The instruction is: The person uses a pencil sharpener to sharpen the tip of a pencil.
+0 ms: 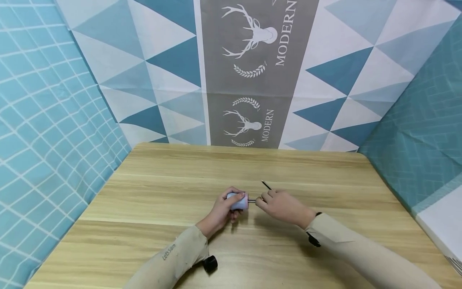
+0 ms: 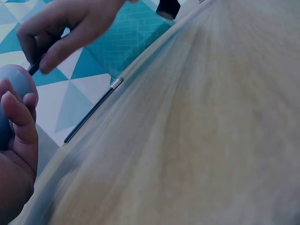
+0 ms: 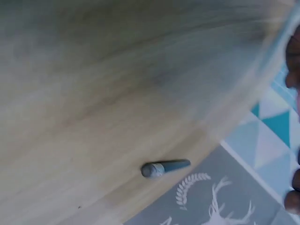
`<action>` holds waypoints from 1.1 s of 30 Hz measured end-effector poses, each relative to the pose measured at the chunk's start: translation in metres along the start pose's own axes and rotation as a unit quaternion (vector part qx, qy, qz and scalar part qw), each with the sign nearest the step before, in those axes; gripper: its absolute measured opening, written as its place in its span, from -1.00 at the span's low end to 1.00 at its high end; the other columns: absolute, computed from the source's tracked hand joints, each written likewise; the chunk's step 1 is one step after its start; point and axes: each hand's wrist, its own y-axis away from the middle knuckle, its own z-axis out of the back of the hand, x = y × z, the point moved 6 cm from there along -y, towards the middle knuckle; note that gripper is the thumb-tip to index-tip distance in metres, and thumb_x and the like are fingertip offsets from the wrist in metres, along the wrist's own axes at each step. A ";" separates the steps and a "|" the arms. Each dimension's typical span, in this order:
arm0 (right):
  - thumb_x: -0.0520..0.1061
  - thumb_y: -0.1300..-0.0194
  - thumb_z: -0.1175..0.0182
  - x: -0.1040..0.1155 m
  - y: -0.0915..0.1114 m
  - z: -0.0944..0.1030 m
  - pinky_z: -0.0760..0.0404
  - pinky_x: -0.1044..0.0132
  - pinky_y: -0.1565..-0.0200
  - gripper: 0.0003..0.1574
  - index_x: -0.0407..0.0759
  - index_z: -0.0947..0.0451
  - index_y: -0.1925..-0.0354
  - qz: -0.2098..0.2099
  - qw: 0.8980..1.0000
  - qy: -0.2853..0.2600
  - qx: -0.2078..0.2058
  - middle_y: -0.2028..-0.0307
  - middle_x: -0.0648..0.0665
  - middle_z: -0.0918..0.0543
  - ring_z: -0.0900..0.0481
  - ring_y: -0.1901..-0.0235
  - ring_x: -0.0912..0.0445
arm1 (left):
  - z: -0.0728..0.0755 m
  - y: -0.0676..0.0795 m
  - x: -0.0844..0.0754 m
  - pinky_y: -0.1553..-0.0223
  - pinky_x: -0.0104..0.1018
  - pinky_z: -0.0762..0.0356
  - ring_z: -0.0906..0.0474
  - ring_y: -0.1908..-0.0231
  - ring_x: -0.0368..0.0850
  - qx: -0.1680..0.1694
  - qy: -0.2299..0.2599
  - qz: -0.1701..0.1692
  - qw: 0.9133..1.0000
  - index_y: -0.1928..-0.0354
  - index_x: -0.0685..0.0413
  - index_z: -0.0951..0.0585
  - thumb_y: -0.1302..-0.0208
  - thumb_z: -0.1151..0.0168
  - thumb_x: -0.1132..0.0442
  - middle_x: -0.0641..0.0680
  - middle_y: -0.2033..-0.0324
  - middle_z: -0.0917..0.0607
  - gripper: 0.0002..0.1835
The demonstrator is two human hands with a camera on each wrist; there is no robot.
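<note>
My left hand (image 1: 221,212) grips a pale blue, rounded pencil sharpener (image 1: 237,202) with a pinkish end, its thumb lying over the top. In the left wrist view, curled fingers wrap around the sharpener (image 2: 18,80). Just to the right, my right hand (image 1: 283,206) pinches a dark pencil (image 1: 252,201), which points into the sharpener's pinkish end; its tip is hidden. Another dark pencil (image 1: 266,185) lies on the table behind the right hand, and its metal band and eraser end show on this pencil (image 3: 166,168) in the right wrist view.
Both hands are above a wood-grain table (image 1: 162,192). A patterned cloth (image 1: 245,80) hangs behind the far edge, with blue tiled cloth (image 1: 47,120) on the left and teal cloth (image 1: 418,124) on the right. A white surface (image 1: 444,224) adjoins the right edge.
</note>
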 end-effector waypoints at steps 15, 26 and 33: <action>-0.29 -0.46 -0.04 -0.004 -0.023 -0.020 -0.13 0.48 0.68 -0.94 -0.16 -0.36 0.17 -0.061 0.959 -0.269 0.062 0.73 0.13 -0.24 -0.11 0.74 0.32 | 0.002 0.000 0.003 0.79 -0.42 -0.31 -0.37 0.79 -0.24 -0.016 0.010 0.019 1.000 0.29 -0.10 -0.60 -0.34 -0.25 0.14 0.11 0.63 -0.60 -0.94; -0.09 -0.55 0.06 -0.013 -0.018 -0.046 -0.02 0.41 0.73 -0.70 -0.16 -0.26 0.38 -0.341 0.466 -0.773 0.262 0.74 0.08 -0.12 0.01 0.79 0.25 | 0.002 0.003 0.000 0.80 -0.43 -0.32 -0.39 0.78 -0.24 -0.001 0.021 0.010 1.000 0.28 -0.09 -0.61 -0.34 -0.24 0.16 0.11 0.54 -0.62 -0.96; -0.05 -0.56 0.14 -0.008 -0.006 -0.057 0.06 0.47 0.75 -0.64 -0.07 -0.29 0.44 -0.382 0.316 -0.808 0.319 0.76 0.12 -0.03 0.04 0.82 0.32 | -0.001 0.006 -0.003 0.80 -0.42 -0.33 -0.40 0.76 -0.22 0.012 0.004 -0.008 1.000 0.20 -0.11 -0.63 -0.34 -0.27 0.17 0.13 0.56 -0.60 -0.95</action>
